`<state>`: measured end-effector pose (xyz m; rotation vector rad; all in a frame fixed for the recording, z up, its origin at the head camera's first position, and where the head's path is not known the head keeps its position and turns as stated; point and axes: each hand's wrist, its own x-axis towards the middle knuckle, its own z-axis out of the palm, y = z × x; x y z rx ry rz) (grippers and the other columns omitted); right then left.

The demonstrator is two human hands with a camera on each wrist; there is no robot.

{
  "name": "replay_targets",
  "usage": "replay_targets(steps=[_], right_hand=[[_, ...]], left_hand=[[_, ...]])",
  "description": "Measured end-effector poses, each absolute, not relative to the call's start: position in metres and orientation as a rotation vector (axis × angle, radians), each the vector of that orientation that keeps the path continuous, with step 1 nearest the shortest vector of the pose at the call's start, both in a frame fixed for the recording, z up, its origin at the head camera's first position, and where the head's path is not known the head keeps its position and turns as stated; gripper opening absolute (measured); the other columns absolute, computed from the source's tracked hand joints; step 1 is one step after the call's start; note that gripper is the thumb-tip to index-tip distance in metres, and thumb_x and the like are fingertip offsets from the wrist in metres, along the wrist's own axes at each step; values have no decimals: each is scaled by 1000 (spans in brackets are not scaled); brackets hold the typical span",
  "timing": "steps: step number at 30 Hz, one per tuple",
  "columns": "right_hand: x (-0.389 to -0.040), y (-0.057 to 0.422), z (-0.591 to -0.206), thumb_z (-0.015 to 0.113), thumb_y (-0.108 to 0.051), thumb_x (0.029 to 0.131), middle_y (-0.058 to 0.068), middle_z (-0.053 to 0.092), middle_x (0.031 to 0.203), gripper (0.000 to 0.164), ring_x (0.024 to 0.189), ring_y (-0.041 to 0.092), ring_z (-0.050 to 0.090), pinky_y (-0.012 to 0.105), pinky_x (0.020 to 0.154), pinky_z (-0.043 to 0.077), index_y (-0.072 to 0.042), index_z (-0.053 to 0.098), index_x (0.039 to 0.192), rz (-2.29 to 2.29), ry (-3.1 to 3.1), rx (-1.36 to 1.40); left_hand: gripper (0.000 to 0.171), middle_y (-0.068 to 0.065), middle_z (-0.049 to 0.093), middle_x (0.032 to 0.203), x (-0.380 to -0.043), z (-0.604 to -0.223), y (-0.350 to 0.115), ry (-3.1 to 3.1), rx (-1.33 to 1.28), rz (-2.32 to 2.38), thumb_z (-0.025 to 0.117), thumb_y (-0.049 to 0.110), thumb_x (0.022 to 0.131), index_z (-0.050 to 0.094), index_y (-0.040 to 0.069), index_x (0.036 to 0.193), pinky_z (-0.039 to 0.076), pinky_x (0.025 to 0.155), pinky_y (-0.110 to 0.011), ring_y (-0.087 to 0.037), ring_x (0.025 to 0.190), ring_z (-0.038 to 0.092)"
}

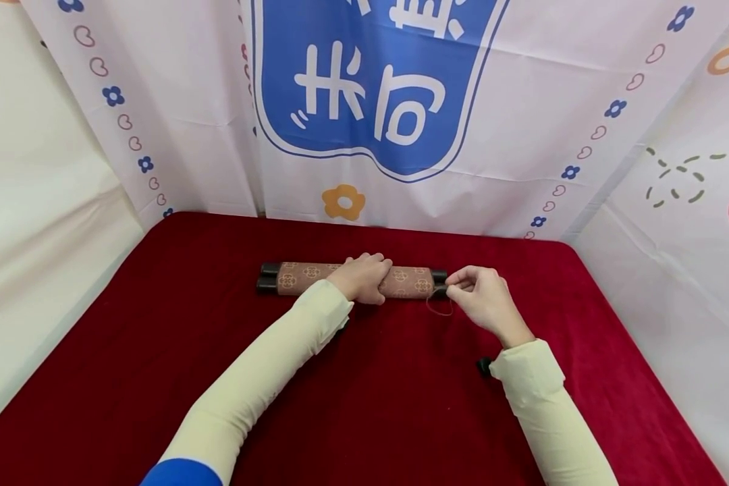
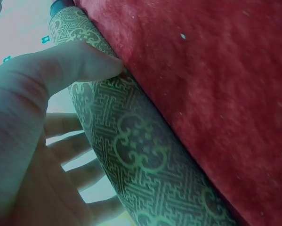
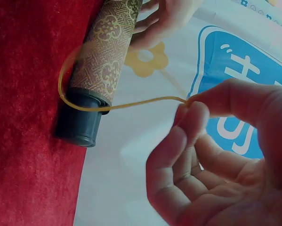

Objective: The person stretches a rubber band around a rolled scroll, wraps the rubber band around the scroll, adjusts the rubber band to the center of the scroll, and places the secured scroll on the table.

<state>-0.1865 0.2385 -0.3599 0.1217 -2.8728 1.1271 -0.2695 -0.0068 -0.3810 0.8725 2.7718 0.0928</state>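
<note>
A brown scroll (image 1: 304, 277) with gold flower patterns lies crosswise on the red cloth, rolled from both sides, with black knobs at its ends. My left hand (image 1: 363, 278) grips it near the middle. In the left wrist view the thumb (image 2: 96, 66) presses the near side while the other fingers reach over the far side. Beside the right end, my right hand (image 1: 481, 297) pinches a thin yellowish-brown rubber band (image 3: 141, 102) between thumb and forefinger. The band loops around the scroll's end by the black knob (image 3: 79, 123), one side drawn taut toward my fingertips.
Red velvet cloth (image 1: 389, 405) covers the table. A white printed curtain (image 1: 206, 175) with a blue sign stands right behind its far edge, and pale fabric walls (image 1: 680, 270) close in both sides. A small black object (image 1: 484, 366) shows at my right cuff.
</note>
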Motion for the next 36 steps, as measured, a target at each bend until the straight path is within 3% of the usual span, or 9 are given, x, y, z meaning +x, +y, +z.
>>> replay_targets(steps=[5,16,27,36], right_hand=[[-185,242,-357,64,-12,93,11,80,101,22,90,22,75,33,78,55,-7,78,109,1040,-2910,103],[-181,249,-349,60,-10,95,15,80,105,27,97,29,75,42,83,60,-2,77,114,920,-2957,86],[-186,259,-354,62,-9,96,17,78,106,27,90,27,72,34,73,58,0,76,117,878,-3020,34],[-189,268,-350,63,-8,96,16,77,101,27,82,25,67,34,73,55,2,76,118,816,-3061,-6]], left_hand=[[66,-11,59,146,-273,-382,3,2771,889,108,79,31,92,54,6,149,50,109,-58,-34,137,58],[75,-11,54,154,-278,-386,26,2754,868,109,78,34,93,47,7,156,46,113,-58,-33,143,53],[79,-12,54,154,-279,-391,41,2771,860,83,78,41,92,46,7,157,47,112,-57,-32,144,52],[84,-12,50,156,-285,-398,54,2804,820,64,80,45,88,46,8,156,47,112,-56,-32,145,49]])
